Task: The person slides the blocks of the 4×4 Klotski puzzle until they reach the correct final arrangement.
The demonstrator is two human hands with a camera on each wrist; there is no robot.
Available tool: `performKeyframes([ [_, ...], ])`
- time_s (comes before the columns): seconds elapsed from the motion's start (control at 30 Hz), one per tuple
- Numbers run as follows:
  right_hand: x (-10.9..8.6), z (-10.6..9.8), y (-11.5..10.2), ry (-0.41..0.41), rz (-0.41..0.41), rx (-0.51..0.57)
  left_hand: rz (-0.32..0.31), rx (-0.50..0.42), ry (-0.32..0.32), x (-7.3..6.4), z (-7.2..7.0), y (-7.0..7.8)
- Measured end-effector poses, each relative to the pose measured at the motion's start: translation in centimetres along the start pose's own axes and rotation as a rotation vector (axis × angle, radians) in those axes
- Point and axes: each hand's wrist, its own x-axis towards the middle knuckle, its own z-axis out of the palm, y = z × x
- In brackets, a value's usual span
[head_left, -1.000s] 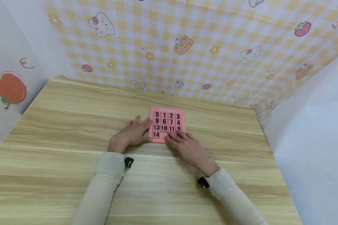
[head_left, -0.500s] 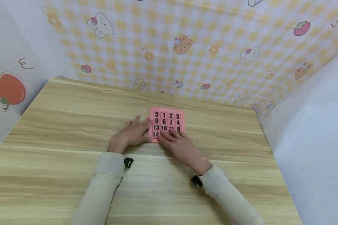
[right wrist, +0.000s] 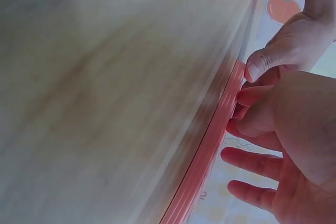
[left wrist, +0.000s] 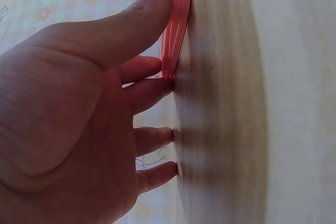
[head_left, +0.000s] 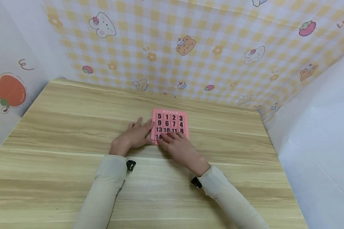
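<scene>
A pink sliding number puzzle [head_left: 170, 121] lies flat on the table, its black-numbered tiles in rows. The upper rows read 5 1 2 3 and 9 6 7 4, with 13 10 11 8 below, partly covered. My left hand [head_left: 133, 135] rests at the puzzle's left side, thumb at the near corner and fingers spread; in the left wrist view its thumb [left wrist: 144, 11] presses the pink edge. Over the bottom row is my right hand [head_left: 180, 149], fingertips on the tiles. Tile 14 shows partly at bottom left; the remaining bottom row is hidden beneath the right fingers.
The wood-grain table [head_left: 74, 127] extends around the puzzle on all sides. Behind it hangs a yellow checked cloth [head_left: 166, 70] with cartoon prints. White sheeting [head_left: 318, 136] stands along the right side. A black band is at each wrist.
My right hand has shifted left along the bottom row, from the right-hand tiles towards 14. Tile 15, seen half a second ago, is now covered. The left hand and the puzzle frame stay put.
</scene>
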Motion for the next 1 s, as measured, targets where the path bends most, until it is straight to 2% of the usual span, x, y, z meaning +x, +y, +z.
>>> performKeyframes([
  [0.67, 0.15, 0.58, 0.43, 0.077, -0.001, 0.019, 0.002, 0.001, 0.015, 0.01, -0.08, 0.01],
  [1.0, -0.19, 0.50, 0.55, 0.066, 0.007, 0.023, -0.011, -0.012, 0.014, -0.12, -0.15, 0.08],
])
